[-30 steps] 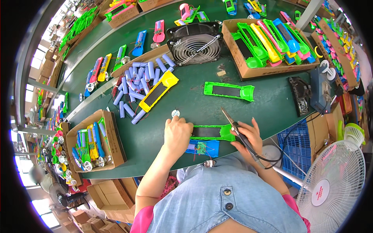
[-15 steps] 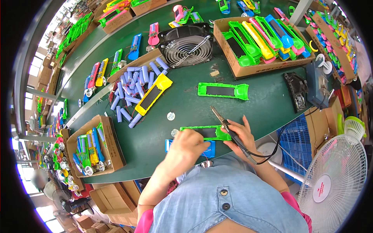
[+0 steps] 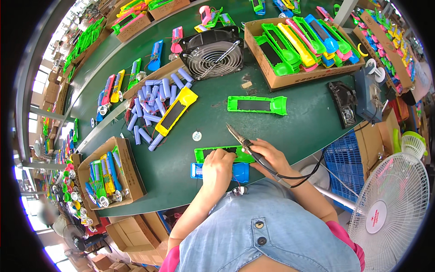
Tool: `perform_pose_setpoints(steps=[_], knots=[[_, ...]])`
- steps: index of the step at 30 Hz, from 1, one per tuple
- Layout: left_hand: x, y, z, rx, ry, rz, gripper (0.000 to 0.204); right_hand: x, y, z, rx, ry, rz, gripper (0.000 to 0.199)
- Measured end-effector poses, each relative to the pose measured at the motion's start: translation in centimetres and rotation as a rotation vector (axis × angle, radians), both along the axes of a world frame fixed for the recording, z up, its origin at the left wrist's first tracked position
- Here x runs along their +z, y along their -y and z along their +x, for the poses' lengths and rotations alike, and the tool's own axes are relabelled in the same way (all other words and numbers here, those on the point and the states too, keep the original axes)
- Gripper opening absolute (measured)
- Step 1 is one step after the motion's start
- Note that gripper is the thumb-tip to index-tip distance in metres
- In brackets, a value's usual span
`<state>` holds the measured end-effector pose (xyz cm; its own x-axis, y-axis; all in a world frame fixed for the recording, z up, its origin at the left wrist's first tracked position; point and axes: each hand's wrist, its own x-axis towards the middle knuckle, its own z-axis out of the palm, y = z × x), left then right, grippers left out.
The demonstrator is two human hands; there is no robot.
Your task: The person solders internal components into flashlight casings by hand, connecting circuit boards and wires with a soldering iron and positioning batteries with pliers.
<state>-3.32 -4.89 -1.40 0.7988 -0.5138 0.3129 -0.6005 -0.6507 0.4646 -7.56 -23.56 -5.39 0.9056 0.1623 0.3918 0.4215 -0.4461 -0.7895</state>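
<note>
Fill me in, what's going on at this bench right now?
A person sits at a green table working on a green plastic casing near its front edge. The left hand presses down on the casing and the blue part beneath it. The right hand holds a soldering iron, its tip raised and pointing away from the casing. A second green casing, a yellow one and loose purple battery cells lie farther back.

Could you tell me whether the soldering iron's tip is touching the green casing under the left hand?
Apart. The head view shows the soldering iron tip raised above bare table, clear of the green casing the left hand presses.
</note>
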Motion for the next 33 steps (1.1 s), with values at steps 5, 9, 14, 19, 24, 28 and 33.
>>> perform_pose_setpoints(steps=[5, 9, 14, 19, 24, 28, 33], knots=[[-0.1, 0.2, 0.5, 0.069, -0.107, 0.105, 0.006, 1.3, 1.0, 0.5, 0.038, 0.105, 0.096, 0.049], [-0.1, 0.4, 0.7, 0.059, -0.118, 0.147, 0.007, 3.8, 1.6, 0.4, 0.007, -0.115, 0.012, 0.035], [-0.5, 0.3, 0.8, 0.096, -0.097, 0.112, 0.005, 3.1, 1.7, -0.2, -0.032, 0.002, 0.012, 0.03], [-0.2, -0.1, 1.0, 0.058, -0.138, 0.063, 0.005, 3.9, 2.7, -1.4, -0.084, 0.146, -0.036, 0.029], [-0.1, -0.9, 1.2, 0.02, -0.244, -0.041, 0.004, 2.6, 3.0, -2.4, -0.103, 0.155, 0.126, 0.024], [0.4, -0.6, 1.4, 0.042, -0.28, -0.002, 0.004, 0.5, 1.9, -3.0, -0.244, -0.229, 0.781, 0.017], [0.2, -0.5, 1.6, 0.014, -0.226, 0.071, 0.005, 0.1, 1.3, -2.4, -0.263, -0.388, 0.851, 0.016]])
